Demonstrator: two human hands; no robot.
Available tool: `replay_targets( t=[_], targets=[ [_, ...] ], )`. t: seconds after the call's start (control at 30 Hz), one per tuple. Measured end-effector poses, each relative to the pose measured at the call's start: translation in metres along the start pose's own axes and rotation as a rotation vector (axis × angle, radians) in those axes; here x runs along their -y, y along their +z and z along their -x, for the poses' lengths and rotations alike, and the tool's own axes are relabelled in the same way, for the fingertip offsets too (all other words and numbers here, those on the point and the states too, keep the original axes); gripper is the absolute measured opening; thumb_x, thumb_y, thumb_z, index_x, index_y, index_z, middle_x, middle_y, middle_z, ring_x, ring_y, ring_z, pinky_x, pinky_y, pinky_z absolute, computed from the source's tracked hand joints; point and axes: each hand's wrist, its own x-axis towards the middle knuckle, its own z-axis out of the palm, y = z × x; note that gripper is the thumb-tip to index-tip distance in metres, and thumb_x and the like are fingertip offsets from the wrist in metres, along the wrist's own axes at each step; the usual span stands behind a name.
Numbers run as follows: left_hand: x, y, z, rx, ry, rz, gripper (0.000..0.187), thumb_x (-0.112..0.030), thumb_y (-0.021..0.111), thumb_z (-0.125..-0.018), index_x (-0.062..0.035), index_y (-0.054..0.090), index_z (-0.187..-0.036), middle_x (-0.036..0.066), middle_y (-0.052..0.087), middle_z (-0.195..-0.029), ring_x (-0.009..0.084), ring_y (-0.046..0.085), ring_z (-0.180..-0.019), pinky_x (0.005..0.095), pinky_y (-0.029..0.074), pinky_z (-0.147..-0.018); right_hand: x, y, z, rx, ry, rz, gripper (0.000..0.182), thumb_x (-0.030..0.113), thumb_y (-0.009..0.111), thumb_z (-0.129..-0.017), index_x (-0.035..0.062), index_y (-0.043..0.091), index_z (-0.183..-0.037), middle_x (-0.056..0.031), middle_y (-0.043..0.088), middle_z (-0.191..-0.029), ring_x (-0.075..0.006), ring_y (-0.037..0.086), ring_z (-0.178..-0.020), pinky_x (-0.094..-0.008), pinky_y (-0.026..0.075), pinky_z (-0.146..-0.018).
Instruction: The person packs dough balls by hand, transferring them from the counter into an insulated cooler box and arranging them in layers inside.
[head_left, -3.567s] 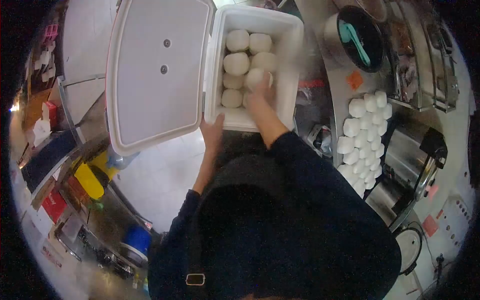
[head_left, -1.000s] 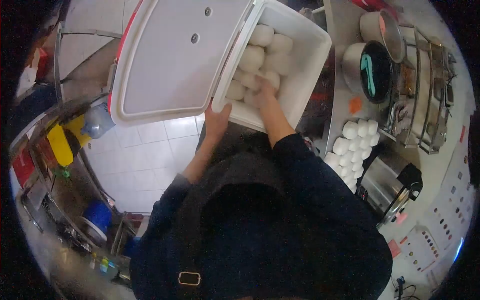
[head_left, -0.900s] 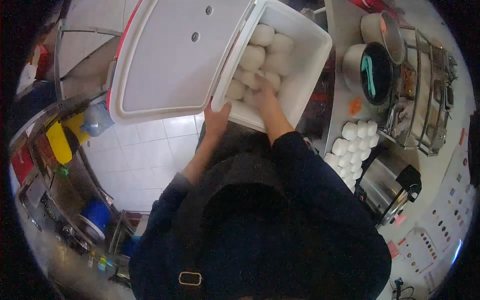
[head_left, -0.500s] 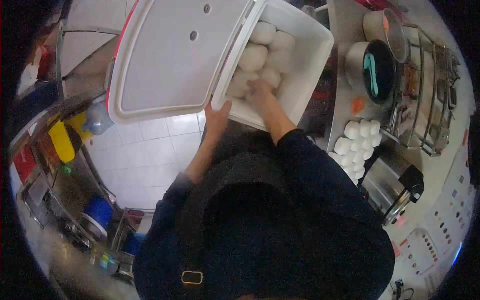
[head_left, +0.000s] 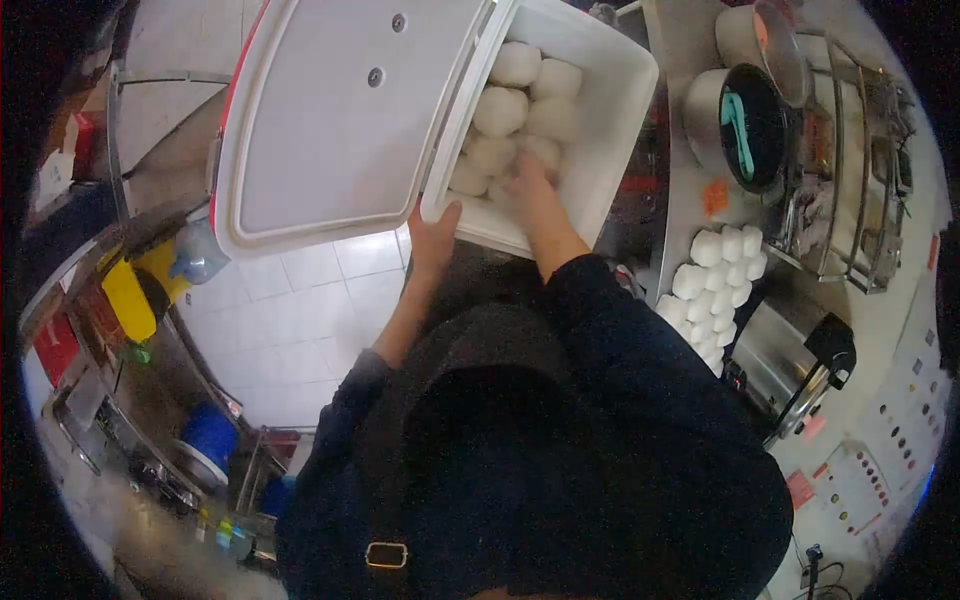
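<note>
Right hand sits slightly higher and further right among the balls than half a second ago; box and lid have slid a little left in the frame.

Upper left: lid stands open beside the box, pale inner side and two screws showing. Centre, at the box's near left corner: left hand, partly closed on that corner, thumb against the front wall, fingers mostly hidden. Seems a sound brace; best kept firm so the box cannot skid.

Upper centre: white balls packed along the left and middle of the box, some touching. They look soft, like dough. Right hand is down in the near end, fingers part bent and blurred against the balls; cannot tell whether it has hold of one. Good handling, as I judge it: fingers curled under a ball, neighbour eased apart first, no pinching, wrist clear of the rim.

Right: rows of white pieces on the counter, well apart from both hands.
</note>
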Motion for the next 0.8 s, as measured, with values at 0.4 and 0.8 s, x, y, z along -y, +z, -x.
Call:
replay_targets(
  t=[0.4,0.8],
  targets=[
    [-0.015,0.000,0.003,-0.023,0.040,-0.010,0.050,-0.018,0.068,-0.077,0.0062,0.049,-0.116,0.016,0.056,-0.108,0.0244,0.054,-0.098,0.0338,0.041,-0.089,-0.019,0.016,0.011,0.252,0.232,0.077,0.032,0.012,0.060,-0.083,0.0026,0.049,-0.112,-0.0154,0.053,-0.101,-0.0261,0.053,-0.085,-0.0443,0.046,-0.072],
    [-0.002,-0.002,-0.002,0.101,0.003,0.170,0.073,-0.025,0.075,-0.075,0.0093,0.034,-0.126,0.014,0.057,-0.105,0.0218,0.055,-0.096,0.0316,0.043,-0.088,0.003,-0.036,0.017,-0.102,-0.845,1.754,0.049,0.020,0.067,-0.072,-0.0028,0.054,-0.113,-0.0215,0.049,-0.116,-0.0385,0.047,-0.102,-0.0497,0.040,-0.086]
  ],
)
